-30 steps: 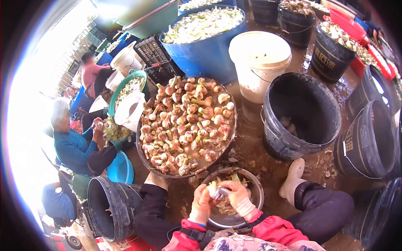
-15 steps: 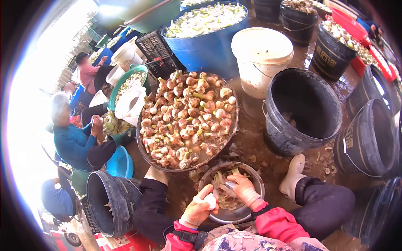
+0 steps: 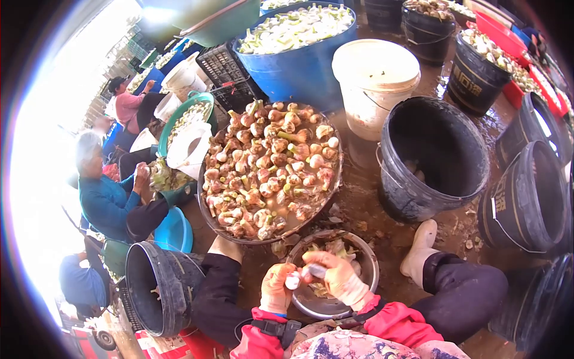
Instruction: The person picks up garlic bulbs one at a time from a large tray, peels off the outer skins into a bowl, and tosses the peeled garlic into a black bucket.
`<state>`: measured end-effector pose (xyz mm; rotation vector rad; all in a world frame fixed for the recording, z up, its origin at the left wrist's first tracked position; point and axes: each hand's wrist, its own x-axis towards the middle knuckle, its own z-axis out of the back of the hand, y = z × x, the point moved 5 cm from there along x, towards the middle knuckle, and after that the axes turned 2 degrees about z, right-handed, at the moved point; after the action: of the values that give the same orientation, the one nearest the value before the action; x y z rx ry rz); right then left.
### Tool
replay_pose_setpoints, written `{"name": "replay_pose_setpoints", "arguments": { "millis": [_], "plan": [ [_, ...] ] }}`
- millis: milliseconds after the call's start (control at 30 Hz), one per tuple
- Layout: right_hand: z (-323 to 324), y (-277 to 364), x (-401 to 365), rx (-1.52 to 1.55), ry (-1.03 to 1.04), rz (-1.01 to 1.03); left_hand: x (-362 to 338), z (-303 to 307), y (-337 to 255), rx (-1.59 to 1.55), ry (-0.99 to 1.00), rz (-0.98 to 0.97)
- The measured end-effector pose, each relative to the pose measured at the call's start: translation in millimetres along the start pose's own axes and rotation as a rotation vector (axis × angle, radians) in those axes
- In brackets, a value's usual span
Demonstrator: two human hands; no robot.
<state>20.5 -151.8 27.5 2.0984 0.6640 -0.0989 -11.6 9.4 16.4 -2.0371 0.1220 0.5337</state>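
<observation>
Left hand (image 3: 276,288) is clenching a peeled white garlic bulb (image 3: 292,280), holding it just above the near-left rim of a steel bowl (image 3: 366,281). Right hand (image 3: 338,276) is closing tight on a small grey tool (image 3: 316,270), whose tip is touching the bulb. The tool is too blurred to tell what kind it is. Both hands are meeting over the bowl, which is holding pale peelings (image 3: 335,246).

Just beyond the bowl, a wide round pan (image 3: 201,209) is sitting heaped with unpeeled garlic (image 3: 272,173). A large black bucket (image 3: 439,158) is standing right of the pan. A second black bucket (image 3: 156,287) is standing near left, beside the person's knee. A white bucket (image 3: 375,84) and a blue tub (image 3: 299,72) are standing farther off. At left, a person in a blue top (image 3: 107,206) is sitting with hands raised.
</observation>
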Motion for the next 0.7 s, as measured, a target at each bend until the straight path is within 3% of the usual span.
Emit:
{"name": "replay_pose_setpoints", "arguments": {
  "millis": [67,200,233,267,333,433,500,567,600,633,667,700],
  "plan": [
    [3,21,-1,0.573,0.090,0.088,1,3,6,-0.233,-0.024,0.064],
    [34,39,0,0.647,-0.036,0.171,-4,10,0,-0.238,-0.064,0.172],
    [37,33,1,0.249,-0.191,0.076,-4,14,4,-0.207,-0.088,0.171],
    [37,22,4,0.246,-0.192,0.075,-4,12,5,-0.210,-0.087,0.171],
    [31,0,8,-0.753,-0.105,0.331,-5,10,4,-0.084,-0.146,0.154],
    [30,-29,10,-0.880,-0.032,0.134,-4,11,-14,-0.260,-0.113,0.172],
    [44,-53,14,-0.870,-0.043,0.072,-11,18,-69,-0.348,-0.214,0.004],
    [50,-57,14,-0.870,-0.068,-0.112,-24,63,-132,-0.413,-0.225,-0.336],
    [52,-59,16,-0.866,-0.062,-0.109,-23,72,-139,-0.330,-0.134,-0.345],
    [57,-61,18,-0.898,-0.081,-0.048,-43,144,-191,-0.398,-0.399,-0.716],
    [57,-62,19,-0.926,-0.102,0.010,-50,209,-211,-0.375,-0.466,-0.882],
    [47,-44,17,-0.903,-0.106,-0.197,-56,207,-225,-0.685,-0.442,-0.822]
  ]
}}
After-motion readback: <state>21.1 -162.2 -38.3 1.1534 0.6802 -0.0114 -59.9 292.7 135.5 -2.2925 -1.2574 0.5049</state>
